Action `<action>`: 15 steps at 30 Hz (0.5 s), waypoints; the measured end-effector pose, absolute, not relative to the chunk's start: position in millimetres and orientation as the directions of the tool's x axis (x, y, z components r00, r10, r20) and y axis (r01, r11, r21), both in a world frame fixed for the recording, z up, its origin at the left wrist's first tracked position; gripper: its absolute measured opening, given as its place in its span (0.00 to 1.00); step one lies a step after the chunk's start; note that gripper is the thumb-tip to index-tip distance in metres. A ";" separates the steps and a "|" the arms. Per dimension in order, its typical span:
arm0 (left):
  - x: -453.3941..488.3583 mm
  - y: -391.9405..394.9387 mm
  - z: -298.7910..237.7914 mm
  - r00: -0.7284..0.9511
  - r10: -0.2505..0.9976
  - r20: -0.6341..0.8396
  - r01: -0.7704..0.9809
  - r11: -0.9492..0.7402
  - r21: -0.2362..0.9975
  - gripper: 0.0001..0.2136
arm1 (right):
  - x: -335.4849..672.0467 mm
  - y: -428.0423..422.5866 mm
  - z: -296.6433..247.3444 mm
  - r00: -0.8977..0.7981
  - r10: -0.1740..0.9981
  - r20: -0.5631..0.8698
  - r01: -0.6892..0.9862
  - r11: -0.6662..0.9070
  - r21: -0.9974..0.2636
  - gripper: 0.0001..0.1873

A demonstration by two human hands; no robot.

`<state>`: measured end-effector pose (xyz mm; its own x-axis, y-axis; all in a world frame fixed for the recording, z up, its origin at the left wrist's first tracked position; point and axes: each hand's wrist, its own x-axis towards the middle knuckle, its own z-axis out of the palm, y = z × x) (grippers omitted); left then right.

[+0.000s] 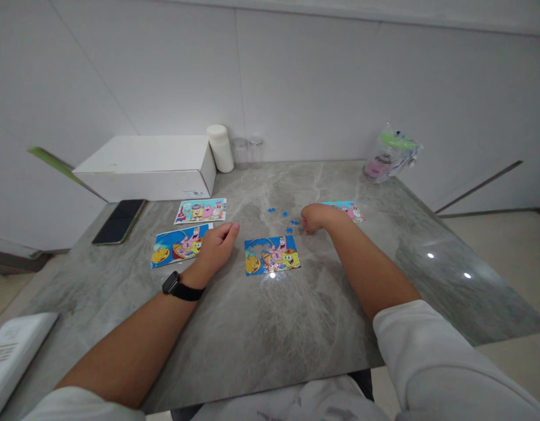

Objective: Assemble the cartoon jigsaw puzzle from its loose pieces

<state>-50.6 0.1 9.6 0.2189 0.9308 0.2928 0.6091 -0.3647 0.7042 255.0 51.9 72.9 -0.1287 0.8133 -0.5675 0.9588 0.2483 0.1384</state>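
Note:
A nearly whole jigsaw puzzle (276, 263) with cartoon figures on blue lies mid-table; grey tabletop shows through a gap in its upper left. My left hand (218, 245) rests in a loose fist to its left, over the right edge of a matching picture card (176, 245). Beyond the puzzle my right hand (314, 218) points down with fingers pinched together at the tabletop; anything between them is hidden. Several loose blue puzzle pieces (289, 230) lie just left of those fingers. Another cartoon picture (346, 209) is partly covered by my right wrist.
A second picture card (201, 211) lies behind the left one. At the back stand a white box (151, 155), a white bottle (220, 149) and two clear jars (248, 153). A phone (120, 222) lies left; a bagged green-lidded cup (390, 155) stands at back right.

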 end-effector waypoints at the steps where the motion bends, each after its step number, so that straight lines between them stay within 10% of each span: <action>1: -50.5 0.1 9.5 0.220 0.931 0.293 0.609 -0.365 0.704 0.21 | 255.2 51.5 73.3 -0.136 0.816 -0.562 0.960 0.248 0.128 0.16; 15: -51.3 -0.5 9.1 0.248 0.920 0.304 0.600 -0.392 0.698 0.21 | 266.2 57.7 69.6 -0.182 0.835 -0.519 0.969 0.241 0.047 0.12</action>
